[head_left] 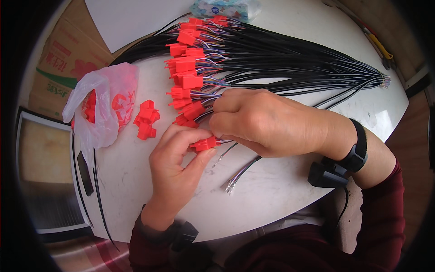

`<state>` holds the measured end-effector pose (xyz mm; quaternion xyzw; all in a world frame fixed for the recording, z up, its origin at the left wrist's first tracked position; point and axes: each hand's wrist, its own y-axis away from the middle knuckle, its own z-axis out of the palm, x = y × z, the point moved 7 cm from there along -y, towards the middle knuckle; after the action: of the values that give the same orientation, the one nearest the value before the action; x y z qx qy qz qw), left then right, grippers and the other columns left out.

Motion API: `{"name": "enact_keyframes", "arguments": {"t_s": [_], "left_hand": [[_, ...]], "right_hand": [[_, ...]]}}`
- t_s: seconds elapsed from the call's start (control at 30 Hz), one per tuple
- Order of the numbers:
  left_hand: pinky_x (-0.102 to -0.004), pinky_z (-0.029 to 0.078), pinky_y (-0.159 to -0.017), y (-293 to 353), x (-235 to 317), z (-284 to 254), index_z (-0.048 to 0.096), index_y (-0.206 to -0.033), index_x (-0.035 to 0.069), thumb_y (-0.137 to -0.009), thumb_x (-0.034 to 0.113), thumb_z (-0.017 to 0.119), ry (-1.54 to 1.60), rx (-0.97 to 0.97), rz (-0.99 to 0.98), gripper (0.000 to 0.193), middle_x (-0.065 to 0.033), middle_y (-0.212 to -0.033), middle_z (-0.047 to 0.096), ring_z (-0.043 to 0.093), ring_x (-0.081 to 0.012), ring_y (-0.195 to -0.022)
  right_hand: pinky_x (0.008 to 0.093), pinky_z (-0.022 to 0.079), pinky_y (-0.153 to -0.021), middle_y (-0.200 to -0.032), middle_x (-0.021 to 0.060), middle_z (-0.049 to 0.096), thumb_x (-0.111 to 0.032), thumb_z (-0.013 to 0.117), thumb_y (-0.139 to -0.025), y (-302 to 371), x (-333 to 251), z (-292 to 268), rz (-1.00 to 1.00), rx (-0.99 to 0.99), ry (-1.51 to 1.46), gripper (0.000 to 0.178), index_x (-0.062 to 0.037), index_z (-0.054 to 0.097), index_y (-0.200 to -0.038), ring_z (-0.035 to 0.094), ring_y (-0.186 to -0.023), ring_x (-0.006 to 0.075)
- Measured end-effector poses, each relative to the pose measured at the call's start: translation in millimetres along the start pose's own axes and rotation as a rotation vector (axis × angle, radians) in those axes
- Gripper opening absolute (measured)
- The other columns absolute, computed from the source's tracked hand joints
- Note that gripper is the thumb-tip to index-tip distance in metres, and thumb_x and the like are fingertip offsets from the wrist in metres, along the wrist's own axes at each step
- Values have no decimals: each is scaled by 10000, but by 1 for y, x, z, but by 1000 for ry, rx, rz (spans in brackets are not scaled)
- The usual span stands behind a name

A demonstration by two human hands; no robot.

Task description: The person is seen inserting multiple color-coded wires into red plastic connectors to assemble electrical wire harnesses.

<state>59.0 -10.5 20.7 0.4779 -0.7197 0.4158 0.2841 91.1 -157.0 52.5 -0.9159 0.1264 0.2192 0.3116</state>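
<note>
Between the thumb and fingers of my left hand [174, 165] is a red plastic connector housing [205, 143]. My right hand [263, 120] is closed just beside it, pinching thin wires that run into the housing's right side; its fingertips are partly hidden. Below my right hand, a loose cable end [231, 183] with metal terminals lies on the table, and a single thin wire lies near it. Beyond both hands rests a thick bundle of black cables [290, 54]. Many of their left ends carry red connector housings [183, 65] with coloured wires.
A thin plastic bag [102, 109] with red housings stands at the left, next to a few loose red housings [146, 120]. Cardboard [59, 59] is at the far left. A soft blue packet [222, 9] lies at the back, and a yellow-handled tool [385, 52] at the far right.
</note>
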Motion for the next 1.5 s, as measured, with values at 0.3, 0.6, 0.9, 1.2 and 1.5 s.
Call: {"name": "enact_keyframes", "arguments": {"t_s": [0.3,0.6,0.9,1.2,1.5], "left_hand": [[-276,534,-764,0,2,-1,667,-1015,-18,-790,-71,748,-15,3,11,245,-91,-967,608,640,-166,-859],[-282,475,-917,2,1,-2,606,-1118,-49,-829,-144,666,21,-76,-8,311,-82,-1093,516,584,-146,-1008],[-272,527,-798,0,3,-2,649,-1046,-13,-812,-82,727,6,-26,-17,256,-87,-1014,583,614,-152,-908],[-280,494,-865,1,3,-1,634,-1088,-30,-820,-95,707,-8,-25,29,286,-87,-1058,554,594,-160,-967],[-276,529,-781,0,5,-3,669,-1026,2,-782,-73,749,-50,34,60,268,-88,-984,610,624,-171,-883]], "right_hand": [[426,513,-773,-829,196,604,16,645,-754,-1,-1,-1,-2,13,20,95,48,584,-819,616,-867,377],[451,495,-745,-814,198,591,-38,617,-878,-2,6,-7,75,53,-122,97,35,565,-840,601,-841,390],[433,480,-723,-860,152,576,9,655,-846,2,8,2,81,21,-32,111,3,565,-911,594,-847,363],[428,477,-695,-850,148,589,16,671,-817,3,12,-1,128,59,-111,143,9,566,-914,594,-810,368],[472,480,-740,-813,224,597,-30,625,-853,1,9,1,118,84,-141,93,49,578,-844,596,-818,415]]}}
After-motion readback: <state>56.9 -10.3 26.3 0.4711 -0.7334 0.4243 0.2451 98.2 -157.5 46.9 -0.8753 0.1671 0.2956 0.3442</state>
